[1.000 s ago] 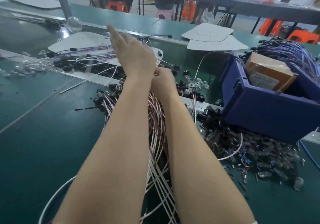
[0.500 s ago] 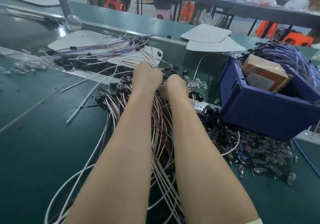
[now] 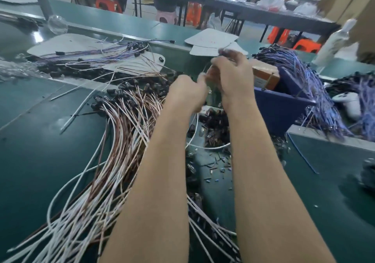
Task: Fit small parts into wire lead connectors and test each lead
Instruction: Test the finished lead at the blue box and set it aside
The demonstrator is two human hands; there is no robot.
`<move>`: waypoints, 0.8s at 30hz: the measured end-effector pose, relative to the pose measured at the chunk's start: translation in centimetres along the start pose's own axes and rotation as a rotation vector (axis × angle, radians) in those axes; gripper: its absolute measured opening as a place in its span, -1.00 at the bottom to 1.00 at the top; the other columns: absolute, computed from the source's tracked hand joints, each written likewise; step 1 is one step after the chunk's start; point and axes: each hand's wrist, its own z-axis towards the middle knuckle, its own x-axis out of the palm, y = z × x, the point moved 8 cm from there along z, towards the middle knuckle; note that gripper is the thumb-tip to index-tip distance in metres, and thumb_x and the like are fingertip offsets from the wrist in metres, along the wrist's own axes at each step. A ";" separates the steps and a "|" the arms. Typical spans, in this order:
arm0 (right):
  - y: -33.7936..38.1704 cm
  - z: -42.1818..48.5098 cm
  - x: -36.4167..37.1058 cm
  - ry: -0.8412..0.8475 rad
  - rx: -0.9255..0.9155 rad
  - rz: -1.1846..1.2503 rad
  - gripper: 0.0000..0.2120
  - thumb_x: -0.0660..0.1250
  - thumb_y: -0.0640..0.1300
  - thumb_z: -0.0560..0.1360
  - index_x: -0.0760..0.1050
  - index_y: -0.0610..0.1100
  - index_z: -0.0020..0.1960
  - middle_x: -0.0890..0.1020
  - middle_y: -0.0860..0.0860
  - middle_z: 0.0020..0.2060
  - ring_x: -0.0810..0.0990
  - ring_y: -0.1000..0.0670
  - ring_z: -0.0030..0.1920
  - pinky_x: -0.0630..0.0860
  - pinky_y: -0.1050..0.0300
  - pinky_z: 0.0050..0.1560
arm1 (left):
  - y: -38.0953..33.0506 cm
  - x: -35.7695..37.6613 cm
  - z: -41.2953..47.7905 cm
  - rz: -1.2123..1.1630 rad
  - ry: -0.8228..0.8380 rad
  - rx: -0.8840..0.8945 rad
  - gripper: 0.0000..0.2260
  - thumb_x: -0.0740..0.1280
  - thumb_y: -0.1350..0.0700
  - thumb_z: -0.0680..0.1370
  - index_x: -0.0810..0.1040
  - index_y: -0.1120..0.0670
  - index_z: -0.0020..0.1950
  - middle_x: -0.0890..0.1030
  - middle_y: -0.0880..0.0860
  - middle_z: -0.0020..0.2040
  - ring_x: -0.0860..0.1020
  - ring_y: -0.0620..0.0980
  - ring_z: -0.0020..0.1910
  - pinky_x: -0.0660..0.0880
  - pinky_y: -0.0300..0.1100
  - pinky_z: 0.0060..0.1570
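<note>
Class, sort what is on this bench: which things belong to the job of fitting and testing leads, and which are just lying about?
Part of the job: left hand, right hand, red-and-white leads, pile of small parts, probably the purple leads.

Lying about: white cards, clear ball, cardboard box, white handheld device.

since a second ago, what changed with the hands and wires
Both hands rose from the connector ends of the red-white lead bundle and met above the bench; left hand and right hand now appear to pinch a thin lead between them, blurred. The bundle and blue bin stayed put.
</note>
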 end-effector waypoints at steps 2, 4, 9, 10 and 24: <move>1.4 -1.0 -2.8 -0.054 -0.005 0.179 -0.83 0.22 -0.43 0.47 0.45 -0.19 -0.08 0.50 -0.03 -0.38 0.49 0.10 -0.49 0.47 0.23 -0.42 | -1.3 3.0 -2.4 -0.066 0.220 -0.032 -0.40 -0.02 -0.17 0.64 0.52 0.33 0.12 0.65 0.22 -0.08 0.64 0.01 -0.38 0.53 -0.27 -0.40; 2.2 -2.5 -6.1 -0.107 -0.006 0.320 -0.84 0.20 -0.43 0.48 0.44 -0.21 -0.12 0.51 -0.03 -0.44 0.49 0.08 -0.50 0.46 0.25 -0.44 | -2.3 5.6 -4.6 -0.143 0.320 -0.067 -0.36 -0.09 -0.20 0.64 0.50 0.30 0.19 0.65 0.22 0.00 0.67 0.10 -0.15 0.59 -0.19 -0.25; 1.3 -5.6 -15.4 -0.363 0.035 0.269 -0.91 0.18 -0.35 0.53 0.42 -0.25 -0.12 0.51 0.04 -0.57 0.49 0.10 -0.56 0.43 0.29 -0.51 | -3.5 10.7 -8.2 -0.924 0.283 -0.169 -0.74 0.08 -0.01 0.66 0.48 0.09 -0.03 0.54 -0.01 -0.15 0.42 -0.12 -0.43 0.38 -0.37 -0.54; 0.6 -6.3 -17.3 -0.423 0.069 0.243 -0.95 0.18 -0.33 0.53 0.42 -0.26 -0.07 0.50 0.02 -0.55 0.47 0.10 -0.56 0.42 0.29 -0.52 | -3.5 11.2 -8.6 -1.063 0.270 -0.188 -0.75 0.09 0.03 0.67 0.48 0.07 -0.10 0.53 -0.03 -0.18 0.41 -0.18 -0.45 0.40 -0.39 -0.53; 1.9 -6.3 -15.2 0.019 -0.122 -0.834 -0.68 0.24 -0.03 0.58 0.61 -0.26 -0.12 0.66 -0.09 -0.26 0.57 -0.04 -0.23 0.47 0.06 -0.13 | -4.1 15.0 -11.1 -0.394 0.542 0.173 -0.73 0.06 0.34 0.62 0.47 0.20 -0.18 0.58 0.08 -0.31 0.56 -0.14 -0.43 0.56 -0.30 -0.33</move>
